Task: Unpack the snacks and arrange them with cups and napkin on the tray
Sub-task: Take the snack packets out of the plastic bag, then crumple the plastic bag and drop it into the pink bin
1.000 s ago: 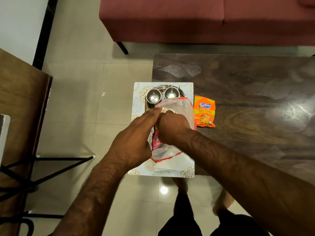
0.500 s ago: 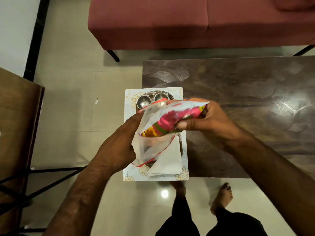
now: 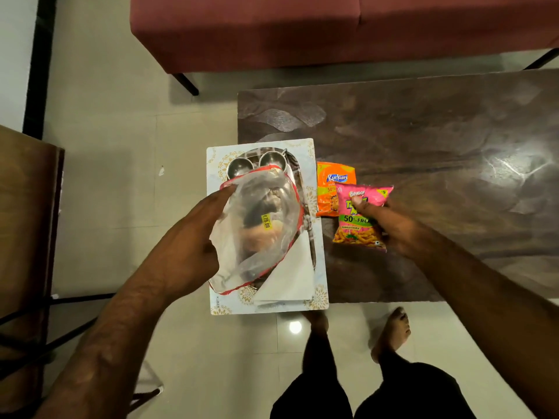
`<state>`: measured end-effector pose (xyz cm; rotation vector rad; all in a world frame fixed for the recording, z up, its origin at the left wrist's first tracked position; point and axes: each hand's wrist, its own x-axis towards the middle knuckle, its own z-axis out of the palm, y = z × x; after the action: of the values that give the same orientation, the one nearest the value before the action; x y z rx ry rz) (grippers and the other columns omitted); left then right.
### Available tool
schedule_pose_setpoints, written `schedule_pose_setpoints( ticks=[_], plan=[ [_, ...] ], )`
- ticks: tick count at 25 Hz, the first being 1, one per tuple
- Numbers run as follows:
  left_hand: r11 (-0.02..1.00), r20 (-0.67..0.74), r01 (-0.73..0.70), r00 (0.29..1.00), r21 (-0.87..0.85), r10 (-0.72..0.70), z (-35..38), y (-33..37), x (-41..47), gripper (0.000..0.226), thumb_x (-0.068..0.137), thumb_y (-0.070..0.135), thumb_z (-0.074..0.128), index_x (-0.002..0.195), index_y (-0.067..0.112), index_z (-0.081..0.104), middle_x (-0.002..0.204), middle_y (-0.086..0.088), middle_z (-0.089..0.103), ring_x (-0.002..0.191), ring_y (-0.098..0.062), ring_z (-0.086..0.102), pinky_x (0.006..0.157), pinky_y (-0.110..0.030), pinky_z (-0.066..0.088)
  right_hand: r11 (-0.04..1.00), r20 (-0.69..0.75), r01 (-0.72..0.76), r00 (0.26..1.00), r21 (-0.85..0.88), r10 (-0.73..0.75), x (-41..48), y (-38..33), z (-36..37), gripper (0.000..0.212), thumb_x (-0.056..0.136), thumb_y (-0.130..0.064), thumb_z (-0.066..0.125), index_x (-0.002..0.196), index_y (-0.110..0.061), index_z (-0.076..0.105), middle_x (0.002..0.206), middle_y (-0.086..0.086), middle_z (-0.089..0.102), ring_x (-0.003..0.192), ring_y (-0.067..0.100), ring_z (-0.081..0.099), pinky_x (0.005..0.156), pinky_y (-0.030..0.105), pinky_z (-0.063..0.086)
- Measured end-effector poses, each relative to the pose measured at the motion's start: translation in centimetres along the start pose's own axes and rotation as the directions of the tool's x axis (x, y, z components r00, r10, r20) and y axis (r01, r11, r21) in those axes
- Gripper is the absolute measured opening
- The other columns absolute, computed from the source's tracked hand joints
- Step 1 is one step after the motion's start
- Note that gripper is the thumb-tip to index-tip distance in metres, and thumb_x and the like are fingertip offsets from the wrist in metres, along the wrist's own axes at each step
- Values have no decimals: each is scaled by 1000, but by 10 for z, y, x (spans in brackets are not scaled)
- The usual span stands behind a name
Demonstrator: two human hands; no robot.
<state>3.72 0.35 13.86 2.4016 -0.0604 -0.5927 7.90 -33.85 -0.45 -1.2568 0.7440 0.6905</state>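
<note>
Over the tray (image 3: 215,173), the plastic bag (image 3: 257,225) is gripped at its edge by the fingers (image 3: 219,197) of the left hand (image 3: 187,246). Above the counter (image 3: 423,146), the pink snack packet (image 3: 360,220) is pinched by the right hand (image 3: 396,229), overlapping the orange snack packet (image 3: 331,182). Half a second earlier it was partly inside the bag. Counted: two steel cups (image 3: 239,169), two packets, one napkin (image 3: 292,279).

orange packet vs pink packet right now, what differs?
The orange packet lies free on the table; the pink packet is pinched by the right hand. The orange packet reads Kurkure, the pink packet Bingo. The pink packet overlaps the orange packet's near corner, partly hiding it. Both are small snack packs printed 50%, right of the tray.
</note>
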Motion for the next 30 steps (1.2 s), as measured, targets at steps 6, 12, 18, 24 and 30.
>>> schedule_pose_setpoints(
  ticks=[6,12,18,24,30],
  plan=[
    [1000,-22,-24,999,-8,24,8,-6,-2,94,75,-10,45,152,41,30,140,31,38,113,13,49,76,2,39,972,-168,-6,985,-237,-35,46,62,10,39,88,-16,80,125,-11,70,102,3,76,66,2,73,49,16,55],
    [999,-33,40,999,-25,-40,17,-11,-6,105,77,-17,45,149,56,23,123,58,32,95,25,51,62,-5,45,980,-163,33,985,-194,-65,64,71,24,15,85,-19,84,94,-24,73,84,-7,81,59,2,74,44,17,54],
    [986,-31,94,995,-135,-99,15,2,-13,110,72,-21,30,144,62,28,133,36,51,119,-7,60,85,-40,57,740,-235,137,897,-659,-375,30,52,13,26,76,-15,80,92,-25,61,97,7,73,93,28,73,88,53,59],
    [924,-71,43,995,-380,-76,-10,25,-12,109,68,-26,24,142,52,41,118,12,68,97,-19,72,64,-41,62,676,195,381,921,-631,-337,-39,9,48,116,60,-34,99,155,-25,33,140,1,54,127,19,56,106,43,51],
    [578,-247,-64,938,-813,-243,-35,36,-3,75,75,-7,54,133,41,57,87,-4,72,66,-23,71,54,-32,58,965,380,160,922,-206,-72,-93,-43,81,121,56,-40,100,155,-45,30,157,2,50,142,21,51,111,52,46]
  ],
)
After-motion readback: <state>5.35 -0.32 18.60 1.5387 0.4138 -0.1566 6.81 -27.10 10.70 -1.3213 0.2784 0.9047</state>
